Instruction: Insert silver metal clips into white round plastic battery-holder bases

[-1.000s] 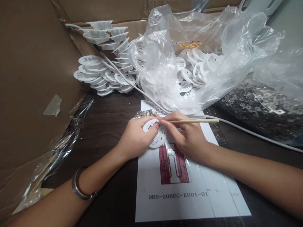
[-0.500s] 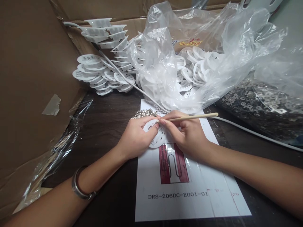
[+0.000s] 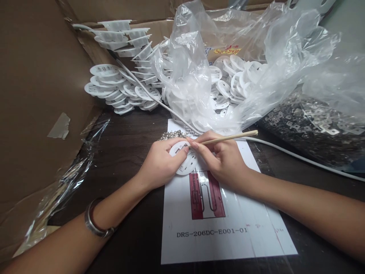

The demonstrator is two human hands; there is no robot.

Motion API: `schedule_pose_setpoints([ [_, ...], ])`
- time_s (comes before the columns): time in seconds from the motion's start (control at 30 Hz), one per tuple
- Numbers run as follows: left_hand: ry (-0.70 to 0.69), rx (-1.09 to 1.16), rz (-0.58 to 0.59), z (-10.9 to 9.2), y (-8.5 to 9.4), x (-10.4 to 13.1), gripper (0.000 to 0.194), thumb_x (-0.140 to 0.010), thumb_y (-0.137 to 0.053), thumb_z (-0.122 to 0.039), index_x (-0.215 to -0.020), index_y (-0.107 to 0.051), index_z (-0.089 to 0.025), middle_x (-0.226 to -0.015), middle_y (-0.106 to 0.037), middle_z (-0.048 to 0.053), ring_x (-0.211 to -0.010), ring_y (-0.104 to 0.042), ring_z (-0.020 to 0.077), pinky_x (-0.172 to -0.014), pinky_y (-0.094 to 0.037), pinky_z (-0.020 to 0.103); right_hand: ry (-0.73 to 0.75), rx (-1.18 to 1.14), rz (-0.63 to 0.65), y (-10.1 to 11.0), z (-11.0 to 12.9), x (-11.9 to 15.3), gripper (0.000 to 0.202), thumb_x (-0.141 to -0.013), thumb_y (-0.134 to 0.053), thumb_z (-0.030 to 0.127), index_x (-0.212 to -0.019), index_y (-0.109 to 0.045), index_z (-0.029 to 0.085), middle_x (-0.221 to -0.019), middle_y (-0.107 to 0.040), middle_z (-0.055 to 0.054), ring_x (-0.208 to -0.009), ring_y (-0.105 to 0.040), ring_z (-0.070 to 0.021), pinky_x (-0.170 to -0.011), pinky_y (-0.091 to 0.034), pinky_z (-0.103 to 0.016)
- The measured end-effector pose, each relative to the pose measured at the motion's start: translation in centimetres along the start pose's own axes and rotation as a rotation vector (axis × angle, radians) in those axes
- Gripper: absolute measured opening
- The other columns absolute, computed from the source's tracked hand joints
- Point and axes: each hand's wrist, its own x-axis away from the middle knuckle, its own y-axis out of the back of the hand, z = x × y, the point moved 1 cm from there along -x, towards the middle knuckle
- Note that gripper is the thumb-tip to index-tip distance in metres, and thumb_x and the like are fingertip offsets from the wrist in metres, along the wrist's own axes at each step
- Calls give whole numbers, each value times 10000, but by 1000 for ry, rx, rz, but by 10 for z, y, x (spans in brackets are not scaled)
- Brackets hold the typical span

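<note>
While one white printed sheet (image 3: 182, 247) lies below, the left hand (image 3: 159, 161) grips, over its upper part, one flat, round, white plastic disc (image 3: 185, 168), slotted in several places; the right hand (image 3: 226, 156) pinches one slender, pale wooden stick (image 3: 238, 136), slanting toward the disc's upper edge.

A brown cardboard panel (image 3: 37, 68) rises on the left, with a ragged pale scrap (image 3: 59, 126) on its face and shiny clear film (image 3: 61, 190) along its lower edge. More cardboard (image 3: 119, 11) stands at the back. Crumpled clear plastic (image 3: 285, 49) bulges in front of it, beside yellow print (image 3: 228, 51). A white cable (image 3: 302, 156) slants across the dark counter (image 3: 114, 152), where a sheet (image 3: 208, 247) marked DRS-206DC-E001-01 lies.
</note>
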Motion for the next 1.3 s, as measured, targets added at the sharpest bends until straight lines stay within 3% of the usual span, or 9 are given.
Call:
schedule_pose_setpoints([
  [0.23,-3,-22,-9,-1,-1,0,252,-851,-580,-291,-1023,-725,-179,-950,-740,33,-856,-674,183,-734,-522,236,3,-4,-18,-1,0,2,113,-908,-550,185,-873,-657,175,-840,-674,-10,-800,-636,-112,-706,-517,-250],
  [0.43,5,-10,-27,-2,0,1,255,-836,-601,-319,-1007,-729,-178,-953,-743,37,-857,-679,195,-737,-532,245,2,38,19,1,2,1,132,-914,-541,203,-849,-648,162,-759,-628,-9,-724,-609,-102,-662,-515,-234],
  [0.63,16,-3,-22,-3,0,1,259,-838,-588,-317,-1007,-728,-181,-922,-744,35,-832,-678,190,-726,-534,244,-37,-69,-18,1,0,1,112,-901,-568,188,-887,-678,182,-880,-687,-7,-852,-650,-118,-764,-538,-253],
  [1.3,-8,-37,-25,-2,1,0,254,-842,-581,-323,-1014,-728,-210,-940,-743,20,-836,-678,183,-728,-527,232,-101,-160,-25,2,2,0,129,-899,-581,222,-886,-697,167,-854,-682,-12,-797,-647,-111,-712,-535,-224],
])
